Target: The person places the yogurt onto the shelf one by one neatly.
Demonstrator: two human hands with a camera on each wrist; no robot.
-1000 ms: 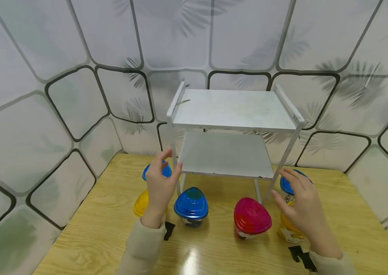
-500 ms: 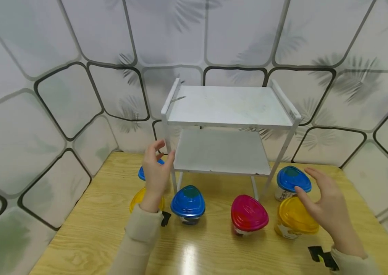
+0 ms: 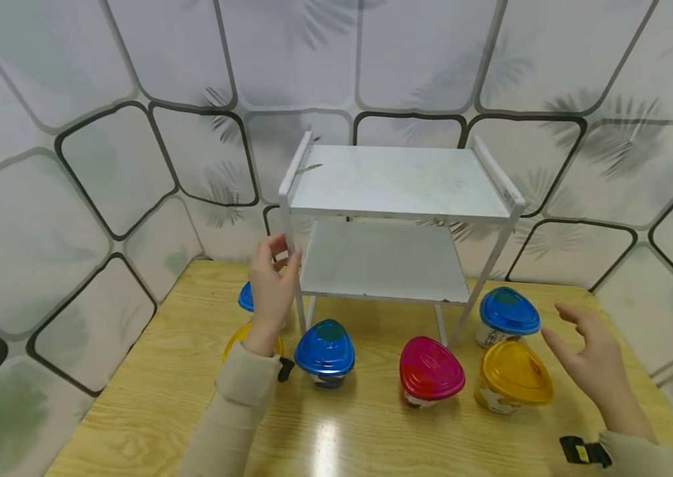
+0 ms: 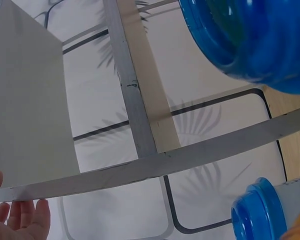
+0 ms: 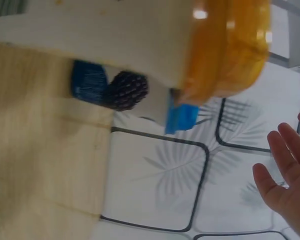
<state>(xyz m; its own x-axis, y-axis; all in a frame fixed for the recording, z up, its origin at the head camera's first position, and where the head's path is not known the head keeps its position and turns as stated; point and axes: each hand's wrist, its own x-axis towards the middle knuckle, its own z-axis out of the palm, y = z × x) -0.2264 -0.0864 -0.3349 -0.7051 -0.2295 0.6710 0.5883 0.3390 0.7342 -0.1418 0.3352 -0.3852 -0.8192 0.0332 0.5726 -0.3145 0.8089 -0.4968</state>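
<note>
Right hand (image 3: 593,361) has shifted outward from the white rack (image 3: 385,258) on the desk (image 3: 381,440), fingers relaxed, holding nothing; left hand (image 3: 269,288) curls its fingers round the rack's left front leg. Rear right, a blue-lidded tub (image 3: 507,315) bears dark characters (too small to read); a yellow-lidded tub (image 3: 514,377) before it partly covers it.

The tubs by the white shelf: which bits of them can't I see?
Head view: the left hand covers much of the back-left blue-lidded tub.
Head view: the hand and sleeve hide part of the left yellow-lidded tub.
Left wrist view: the front blue-lidded tub is cut off by the top and right edges.
Right wrist view: the right yellow-lidded tub is blurred and cut off at the top.
</note>
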